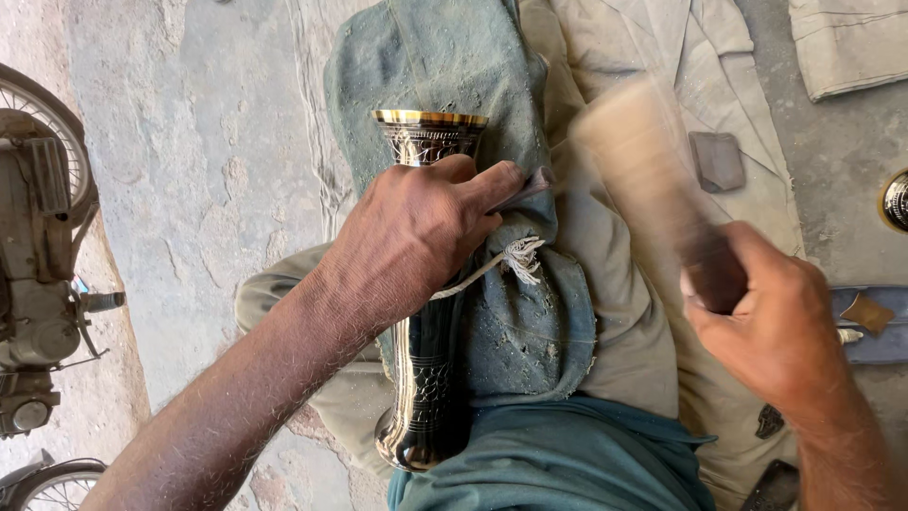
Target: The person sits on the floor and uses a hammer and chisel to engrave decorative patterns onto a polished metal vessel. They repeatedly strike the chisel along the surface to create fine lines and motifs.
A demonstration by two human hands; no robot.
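Vase [426, 378]: on our lap, left hand [411, 241] pinching a chisel [530, 186] against it. Right hand [771, 326] fisted round a blurred tool [653, 180], probably a mallet.

Sunlit grey concrete floor [208, 170] — a motorbike [43, 255] parked left.

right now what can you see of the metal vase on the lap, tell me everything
The vase is a tall, slim piece of dark shiny metal with a gold-coloured rim and fine engraved patterns over its body. It flares at the mouth, narrows through the middle and swells near the base. It lies lengthwise on a dusty green cloth over the person's lap, mouth pointing away. The left hand presses on its upper part, pinching a thin tool beside it. The right hand holds a blurred wooden mallet above.
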